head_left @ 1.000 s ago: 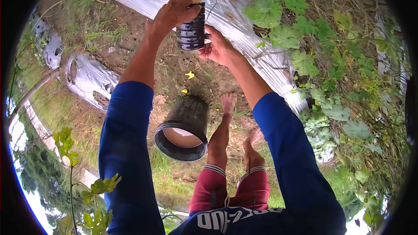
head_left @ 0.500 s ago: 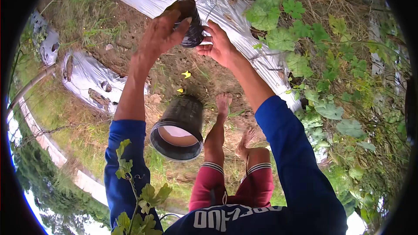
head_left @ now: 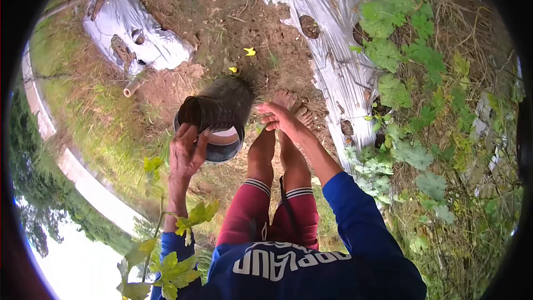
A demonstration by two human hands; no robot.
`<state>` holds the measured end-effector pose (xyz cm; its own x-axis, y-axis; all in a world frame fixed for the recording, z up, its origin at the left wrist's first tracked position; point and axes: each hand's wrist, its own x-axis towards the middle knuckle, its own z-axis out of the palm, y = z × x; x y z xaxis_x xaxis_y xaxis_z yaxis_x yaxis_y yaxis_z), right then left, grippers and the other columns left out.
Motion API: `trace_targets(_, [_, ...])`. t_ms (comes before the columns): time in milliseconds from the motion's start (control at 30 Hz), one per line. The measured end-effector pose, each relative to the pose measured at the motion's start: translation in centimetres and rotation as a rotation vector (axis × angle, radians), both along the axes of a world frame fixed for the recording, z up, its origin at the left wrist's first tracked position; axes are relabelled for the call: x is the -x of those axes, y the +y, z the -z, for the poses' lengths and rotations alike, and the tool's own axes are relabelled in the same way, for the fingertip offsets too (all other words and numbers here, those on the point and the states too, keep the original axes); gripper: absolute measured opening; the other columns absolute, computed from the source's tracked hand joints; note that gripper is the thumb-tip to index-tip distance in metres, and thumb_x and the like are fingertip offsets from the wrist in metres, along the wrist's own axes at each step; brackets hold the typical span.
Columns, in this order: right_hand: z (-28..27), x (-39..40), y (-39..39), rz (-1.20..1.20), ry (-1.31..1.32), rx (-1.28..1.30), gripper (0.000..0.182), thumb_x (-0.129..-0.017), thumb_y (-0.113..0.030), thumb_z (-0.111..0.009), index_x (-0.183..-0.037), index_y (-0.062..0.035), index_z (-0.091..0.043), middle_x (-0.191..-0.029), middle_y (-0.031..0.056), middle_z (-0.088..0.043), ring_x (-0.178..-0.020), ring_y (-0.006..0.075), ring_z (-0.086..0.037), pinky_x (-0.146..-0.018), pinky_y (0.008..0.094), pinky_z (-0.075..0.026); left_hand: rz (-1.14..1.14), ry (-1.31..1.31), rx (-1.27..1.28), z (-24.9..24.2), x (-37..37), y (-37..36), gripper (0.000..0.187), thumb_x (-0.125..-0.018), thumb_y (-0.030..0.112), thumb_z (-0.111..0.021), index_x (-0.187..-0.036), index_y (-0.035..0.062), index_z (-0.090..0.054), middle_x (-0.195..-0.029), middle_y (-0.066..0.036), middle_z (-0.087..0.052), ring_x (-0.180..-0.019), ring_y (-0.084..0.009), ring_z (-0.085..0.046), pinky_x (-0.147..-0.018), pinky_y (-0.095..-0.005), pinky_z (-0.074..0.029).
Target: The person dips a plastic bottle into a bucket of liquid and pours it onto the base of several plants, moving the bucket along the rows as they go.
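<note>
Dark ribbed container [head_left: 213, 112] is gripped by the nearly closed left hand [head_left: 187, 147], just beyond its fingertips, at bucket [head_left: 234, 95] mouth. Right hand [head_left: 284, 120] is held half open, empty.

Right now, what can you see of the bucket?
The bucket is black, apparently plastic, round, with a wide rim. It seems to stand upright on the soil, left of the feet. Inside, something pale and brownish shows, likely liquid; its level is hard to judge. The left hand holds a dark ribbed cup across the mouth, partly hiding it; I can't tell if they touch.
</note>
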<state>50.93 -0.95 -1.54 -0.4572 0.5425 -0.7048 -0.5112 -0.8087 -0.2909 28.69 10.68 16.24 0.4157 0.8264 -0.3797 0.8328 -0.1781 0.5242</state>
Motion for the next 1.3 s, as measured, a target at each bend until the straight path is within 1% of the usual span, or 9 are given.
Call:
trace_targets(200, [2.4,-1.9,-6.8,-0.156,-0.211,0.18,0.056,-0.088,-0.054,-0.053,-0.121,-0.0081,-0.055,-0.116,0.0059,-0.056,-0.092,0.0138,-0.053,-0.079,0.0295,-0.045,-0.142,0.118,-0.062,6.3,8.1,-9.6,0.023,-0.087,0.018,-0.061,-0.075,0.0001,-0.053,-0.069,-0.019,-0.052,-0.059,-0.036,-0.056,-0.054,-0.0422,-0.042])
trace_targets(267, [3.2,-3.2,-8.9,-0.158,-0.284,0.217,0.055,-0.088,-0.053,-0.056,-0.12,-0.0085,-0.055,-0.116,0.0067,-0.056,-0.093,0.0149,-0.052,-0.079,0.0309,-0.045,-0.328,0.128,0.388,9.6,9.4,-10.1,0.027,-0.086,0.023,-0.062,-0.076,-0.0001,-0.054,-0.068,-0.022,-0.054,-0.064,-0.0405,-0.057,-0.057,-0.0458,-0.042])
trace_targets(333, [3.2,-4.9,-10.4,-0.161,-0.292,0.209,0.056,-0.088,-0.054,-0.055,-0.121,-0.0092,-0.054,-0.117,0.0066,-0.057,-0.096,0.0168,-0.052,-0.082,0.0334,-0.045,-0.068,0.332,0.24,13.5,9.4,-10.0,0.029,-0.085,0.029,-0.061,-0.081,0.0002,-0.06,-0.079,-0.024,-0.061,-0.076,-0.0417,-0.062,-0.065,-0.0479,-0.047])
trace_targets(500, [3.4,-8.3,-13.2,-0.326,-0.421,0.251,0.058,-0.091,-0.055,-0.049,-0.126,-0.0091,-0.052,-0.127,0.0102,-0.053,-0.109,0.0229,-0.052,-0.088,0.0386,-0.046,-0.03,0.402,0.331,22.0,10.7,-9.3,0.028,-0.08,0.028,-0.061,-0.099,0.0085,-0.069,-0.093,-0.022,-0.067,-0.088,-0.0404,-0.064,-0.079,-0.0474,-0.051])
trace_targets(867, [1.0,-8.0,-8.1,-0.432,-0.519,0.339,0.049,-0.09,-0.048,-0.054,-0.118,-0.0084,-0.057,-0.112,0.0044,-0.059,-0.089,0.0133,-0.055,-0.075,0.0298,-0.049,-0.159,0.353,0.564,24.2,10.9,-4.6,0.037,-0.077,0.031,-0.06,-0.108,0.0114,-0.067,-0.102,-0.026,-0.064,-0.098,-0.0403,-0.061,-0.088,-0.0469,-0.048])
trace_targets(1033, [-0.5,-6.0,-2.9,-0.515,-0.586,0.263,0.051,-0.09,-0.05,-0.054,-0.12,-0.0079,-0.055,-0.114,0.0042,-0.058,-0.092,0.0135,-0.054,-0.078,0.0296,-0.048,-0.211,0.176,0.184,27.4,14.5,-8.9,0.035,-0.075,0.03,-0.065,-0.088,-0.0029,-0.066,-0.081,-0.026,-0.065,-0.08,-0.043,-0.063,-0.07,-0.05,-0.051])
trace_targets(1133, [-1.3,-5.3,0.2,-0.562,-0.585,0.181,0.054,-0.09,-0.05,-0.053,-0.121,-0.0068,-0.053,-0.113,0.0051,-0.057,-0.094,0.014,-0.053,-0.077,0.0287,-0.047,-0.315,0.089,0.082,29.4,16.6,-12.9,0.03,-0.076,0.029,-0.068,-0.077,0.0002,-0.06,-0.076,-0.022,-0.06,-0.069,-0.0419,-0.059,-0.064,-0.0493,-0.047])
trace_targets(1233, [-1.6,-4.1,3.5,-0.612,-0.611,0.154,0.055,-0.089,-0.052,-0.053,-0.12,-0.0064,-0.054,-0.107,0.0045,-0.057,-0.092,0.0138,-0.053,-0.076,0.029,-0.046,-0.42,0.025,-0.306,25.3,14.9,-13.2,0.028,-0.08,0.025,-0.068,-0.073,-0.0003,-0.057,-0.073,-0.021,-0.059,-0.067,-0.0413,-0.058,-0.062,-0.05,-0.046])
trace_targets(1300, [-1.5,-3.7,5.5,-0.634,-0.614,0.121,0.055,-0.089,-0.052,-0.053,-0.119,-0.0063,-0.054,-0.107,0.0047,-0.057,-0.091,0.0137,-0.054,-0.075,0.0286,-0.046,-0.501,0.002,-0.128,21.6,14.5,-11.3,0.028,-0.081,0.023,-0.067,-0.07,0.0,-0.056,-0.071,-0.02,-0.058,-0.066,-0.0413,-0.057,-0.061,-0.0501,-0.045])
